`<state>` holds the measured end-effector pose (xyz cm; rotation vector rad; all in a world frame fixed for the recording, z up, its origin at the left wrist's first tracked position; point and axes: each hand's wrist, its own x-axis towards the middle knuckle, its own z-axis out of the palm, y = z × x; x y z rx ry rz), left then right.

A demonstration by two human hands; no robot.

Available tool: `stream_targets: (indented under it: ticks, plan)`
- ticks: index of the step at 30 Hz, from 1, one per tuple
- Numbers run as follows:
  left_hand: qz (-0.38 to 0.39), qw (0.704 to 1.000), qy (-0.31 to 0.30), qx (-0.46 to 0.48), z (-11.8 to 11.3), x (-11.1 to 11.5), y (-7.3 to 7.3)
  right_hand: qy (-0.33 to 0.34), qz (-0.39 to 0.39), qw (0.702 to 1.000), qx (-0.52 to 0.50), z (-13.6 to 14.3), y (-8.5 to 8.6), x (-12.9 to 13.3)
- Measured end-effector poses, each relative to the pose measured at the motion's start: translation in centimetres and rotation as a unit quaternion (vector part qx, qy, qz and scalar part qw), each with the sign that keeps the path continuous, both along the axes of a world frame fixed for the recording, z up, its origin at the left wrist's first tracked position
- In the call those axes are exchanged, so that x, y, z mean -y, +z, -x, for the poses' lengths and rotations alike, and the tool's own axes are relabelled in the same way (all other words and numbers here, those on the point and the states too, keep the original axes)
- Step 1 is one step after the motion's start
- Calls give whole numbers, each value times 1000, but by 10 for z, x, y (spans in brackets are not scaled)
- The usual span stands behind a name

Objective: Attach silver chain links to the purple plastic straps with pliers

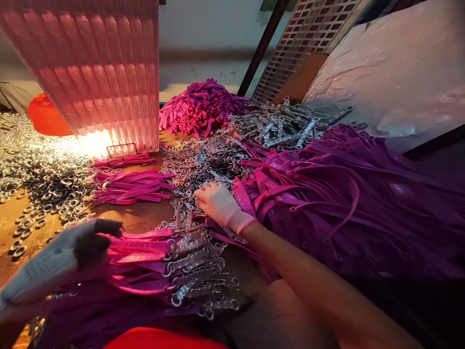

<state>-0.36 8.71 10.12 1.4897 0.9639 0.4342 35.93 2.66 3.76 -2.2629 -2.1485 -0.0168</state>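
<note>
My right hand (218, 202), in a white glove with a pink cuff, reaches onto a heap of short metal chains (205, 165). Its fingers are bunched and bent down among the links, so whatever they grip is hidden. At the lower left is my left hand (90, 245), in a grey-white glove with dark fingers. Thumb and forefinger are apart, beside the ends of a row of magenta straps (141, 257); it is slightly blurred. Short chains with rings (198, 266) hang from the right ends of those straps.
Loose metal rings (47, 184) cover the table's left side, near a bright lamp behind a ribbed translucent panel (109, 72) and an orange bowl (49, 116). Magenta straps (131, 186) lie mid-table, with larger strap piles at the back (205, 106) and right (327, 194).
</note>
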Motion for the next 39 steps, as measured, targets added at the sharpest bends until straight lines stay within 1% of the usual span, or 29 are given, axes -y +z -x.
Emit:
stream_targets:
  ticks: [2, 4, 6, 8, 10, 12, 13, 14, 15, 16, 17, 19, 21, 23, 25, 26, 27, 29, 30, 31, 32, 34, 36, 39]
  plan:
    - [100, 992, 29, 73, -33, 12, -1, -9, -9, 1000, 14, -15, -19, -23]
    - [176, 970, 52, 161, -55, 17, -8, -10, -21, 1000, 4, -24, -38, -38]
    - [220, 948, 66, 222, -65, 18, -18, -22, -40, 999, -14, -30, -52, -47]
    - [246, 931, 79, 256, -67, 18, -27, -42, -68, 996, -39, -35, -57, -52]
    - [273, 913, 99, 286, -66, 19, -33, -75, -109, 990, -59, -38, -51, -54]
    - [285, 900, 121, 306, -66, 21, -35, -95, -195, 969, -120, -33, -35, -51]
    - [289, 895, 131, 314, -67, 22, -35, -87, -241, 950, -180, -27, -25, -47]
    - [290, 891, 142, 319, -68, 23, -35, -64, -275, 924, -257, -17, -15, -40]
    - [289, 888, 153, 325, -69, 24, -35, -33, -287, 894, -343, -4, -6, -32]
    - [286, 885, 162, 330, -71, 25, -35, -2, -267, 864, -426, 12, 3, -22]
    - [278, 883, 170, 338, -72, 26, -35, 17, -220, 843, -491, 30, 9, -12]
    - [245, 884, 173, 360, -74, 29, -36, 11, -132, 817, -562, 67, 16, 9]
    - [197, 890, 167, 376, -75, 34, -37, 6, -81, 802, -592, 100, 19, 26]
    - [153, 901, 159, 375, -76, 41, -37, -4, -56, 777, -627, 124, 22, 37]
    - [108, 917, 143, 356, -77, 48, -38, -20, -54, 747, -662, 139, 26, 43]
    - [77, 927, 137, 341, -78, 51, -39, -27, -62, 738, -671, 143, 28, 45]
    - [36, 937, 134, 320, -78, 54, -40, -33, -76, 735, -673, 146, 30, 46]
    - [-58, 953, 140, 262, -77, 58, -42, -44, -105, 743, -659, 149, 33, 50]
    - [-90, 957, 141, 238, -76, 60, -43, -52, -114, 751, -648, 150, 34, 51]
    - [-101, 959, 138, 224, -75, 60, -45, -59, -120, 761, -635, 150, 33, 54]
    - [-89, 963, 130, 218, -74, 60, -46, -64, -121, 771, -622, 150, 32, 56]
    - [-21, 968, 106, 227, -71, 59, -46, -55, -123, 794, -593, 147, 28, 61]
    - [54, 964, 92, 244, -68, 57, -45, -12, -141, 823, -551, 142, 24, 65]
    - [137, 955, 71, 253, -64, 54, -41, 74, -182, 882, -429, 132, 20, 68]
